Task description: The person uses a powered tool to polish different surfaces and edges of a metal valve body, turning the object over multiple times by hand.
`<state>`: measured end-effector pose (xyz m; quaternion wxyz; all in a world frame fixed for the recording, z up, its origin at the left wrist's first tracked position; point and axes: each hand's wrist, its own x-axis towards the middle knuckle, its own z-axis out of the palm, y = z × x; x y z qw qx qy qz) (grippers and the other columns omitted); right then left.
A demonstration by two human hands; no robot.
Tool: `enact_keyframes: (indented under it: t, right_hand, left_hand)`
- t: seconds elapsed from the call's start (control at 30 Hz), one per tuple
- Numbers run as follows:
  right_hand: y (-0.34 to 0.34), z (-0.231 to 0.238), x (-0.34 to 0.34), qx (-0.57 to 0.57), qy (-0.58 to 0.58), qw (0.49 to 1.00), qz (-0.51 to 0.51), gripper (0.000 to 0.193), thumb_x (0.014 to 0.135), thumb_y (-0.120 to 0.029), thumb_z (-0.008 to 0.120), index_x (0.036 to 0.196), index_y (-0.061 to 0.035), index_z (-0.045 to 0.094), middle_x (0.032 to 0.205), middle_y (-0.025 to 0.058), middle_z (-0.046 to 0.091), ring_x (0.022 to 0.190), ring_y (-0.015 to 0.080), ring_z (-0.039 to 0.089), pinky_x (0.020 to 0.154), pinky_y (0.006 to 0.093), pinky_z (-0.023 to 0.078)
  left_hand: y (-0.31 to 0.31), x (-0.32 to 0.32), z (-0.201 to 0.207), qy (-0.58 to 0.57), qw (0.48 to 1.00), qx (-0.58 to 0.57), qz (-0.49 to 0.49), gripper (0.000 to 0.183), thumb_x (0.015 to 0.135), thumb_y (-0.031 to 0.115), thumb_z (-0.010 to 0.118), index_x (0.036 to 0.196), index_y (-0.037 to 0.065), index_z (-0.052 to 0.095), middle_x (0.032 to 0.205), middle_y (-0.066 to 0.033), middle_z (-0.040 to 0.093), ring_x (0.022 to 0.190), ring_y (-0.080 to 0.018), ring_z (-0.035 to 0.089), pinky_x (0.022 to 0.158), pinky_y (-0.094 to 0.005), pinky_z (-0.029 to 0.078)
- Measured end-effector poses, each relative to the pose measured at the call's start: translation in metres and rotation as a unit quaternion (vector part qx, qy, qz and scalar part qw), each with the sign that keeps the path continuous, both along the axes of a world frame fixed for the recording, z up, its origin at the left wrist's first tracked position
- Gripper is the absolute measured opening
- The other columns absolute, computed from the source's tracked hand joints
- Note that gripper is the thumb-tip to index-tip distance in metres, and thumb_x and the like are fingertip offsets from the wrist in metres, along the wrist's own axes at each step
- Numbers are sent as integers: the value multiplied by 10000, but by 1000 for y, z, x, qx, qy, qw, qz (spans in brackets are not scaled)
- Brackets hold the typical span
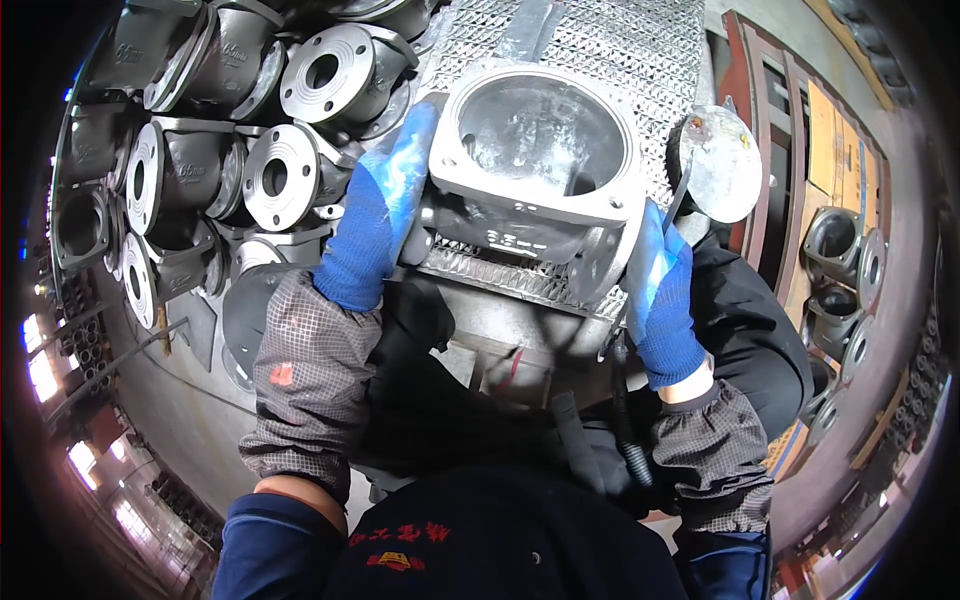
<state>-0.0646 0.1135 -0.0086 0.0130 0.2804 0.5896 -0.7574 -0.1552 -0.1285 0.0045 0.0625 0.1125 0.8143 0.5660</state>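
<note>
A grey metal valve body casting (530, 200) rests on an expanded-metal mesh bench top (610, 50). Its wide round opening, set in a square flange with corner holes, faces up, and round flanges stand at its sides. My left hand (395, 190), in a blue coated glove, presses against the left side of the casting. On the opposite side, my right hand (660, 290) is wrapped along the right flange in a matching glove. Both hands grip the casting, though most fingertips are hidden behind it.
Similar castings (285, 175) are stacked high at the left. A flat metal bar (530, 32) lies on the mesh beyond the casting. Beside the right edge stands a round pale disc (722, 165). Farther right, more castings (832, 235) sit by brown boards (826, 150).
</note>
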Motion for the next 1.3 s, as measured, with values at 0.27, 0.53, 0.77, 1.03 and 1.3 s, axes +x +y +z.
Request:
enact_keyframes:
  t: [0.27,0.53,0.77,1.03,1.3]
  right_hand:
    - [-15,9,14,207,26,970,121,266,983,-173,465,1090,39,586,892,47,608,814,73,548,702,242,449]
    - [103,-21,18,228,-124,965,42,423,972,-378,470,1166,-17,576,862,89,658,675,134,591,505,253,452]
    - [140,-159,107,164,-464,863,118,382,960,-354,480,976,17,569,740,159,619,660,279,644,589,392,531]
    - [51,-158,139,-139,-226,964,15,424,949,-327,456,1183,15,549,933,113,676,788,273,659,631,368,528]
    - [118,-168,128,2,-247,967,58,311,915,-230,482,1019,43,588,760,150,647,587,242,610,535,331,492]
  left_hand:
    - [-31,10,1,40,991,-122,-28,449,912,42,473,1350,-7,386,1144,-201,597,1045,-303,622,899,-324,488]
    - [-5,11,26,-112,981,-1,156,464,965,313,504,1249,-51,541,1172,-163,615,1072,-198,564,929,-281,435]
    - [6,-4,40,301,925,-204,-112,533,600,-82,405,1037,97,653,1114,-80,648,1167,-328,530,1038,-495,363]
    - [24,36,60,297,918,-235,-116,328,758,168,635,1078,102,664,1044,-116,657,1123,-309,559,1051,-583,272]
    - [39,46,70,311,922,-202,-112,323,809,211,665,1115,109,667,1089,-86,665,1109,-290,578,1040,-518,295]
